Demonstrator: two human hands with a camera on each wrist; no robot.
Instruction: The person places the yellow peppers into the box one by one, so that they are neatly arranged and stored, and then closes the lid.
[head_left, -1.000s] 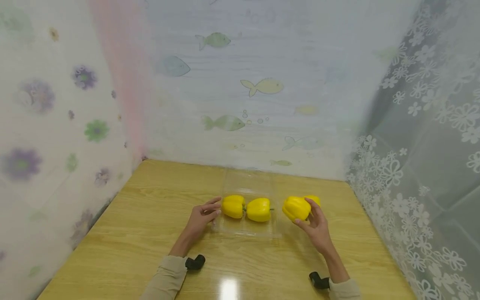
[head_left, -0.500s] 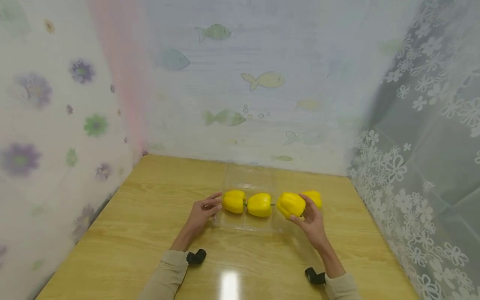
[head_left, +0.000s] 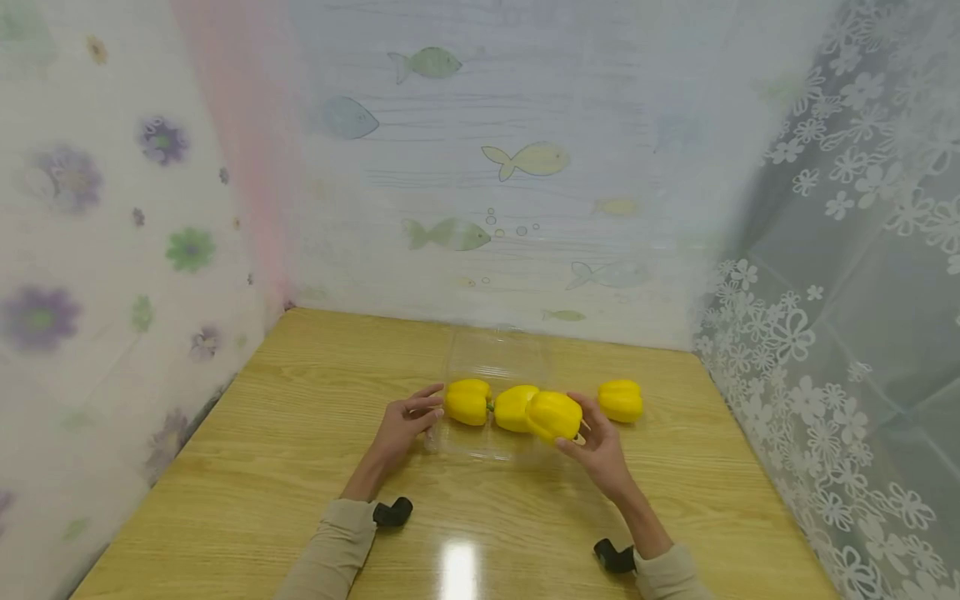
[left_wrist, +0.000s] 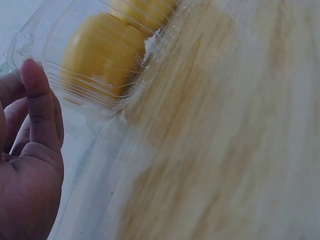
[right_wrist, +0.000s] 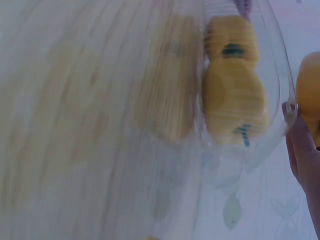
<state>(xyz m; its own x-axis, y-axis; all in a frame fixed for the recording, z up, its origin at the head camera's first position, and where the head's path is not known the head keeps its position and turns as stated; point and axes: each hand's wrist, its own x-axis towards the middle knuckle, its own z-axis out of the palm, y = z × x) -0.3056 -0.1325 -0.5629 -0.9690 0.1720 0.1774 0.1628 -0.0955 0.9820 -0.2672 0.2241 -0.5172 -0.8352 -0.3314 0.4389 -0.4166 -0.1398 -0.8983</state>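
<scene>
A clear plastic container (head_left: 480,455) lies on the table with its lid raised at the back. Two yellow bell peppers sit inside, a left pepper (head_left: 467,402) and a right pepper (head_left: 512,408). My left hand (head_left: 401,429) pinches the container's left rim; its thumb (left_wrist: 36,80) presses on the edge in the left wrist view. Between thumb and fingers, my right hand (head_left: 603,457) holds another yellow bell pepper (head_left: 553,416) above the container's right side. That held pepper partly covers the right pepper in the head view.
One more yellow bell pepper (head_left: 621,402) lies on the wooden table (head_left: 337,358), right of the container. Fabric with printed fish (head_left: 525,158) hangs behind the table, and patterned sheets stand at both sides.
My right hand has carried its pepper leftward, from beside the loose pepper to over the container's right part. The left hand stays at the rim. The head view has tilted slightly.
</scene>
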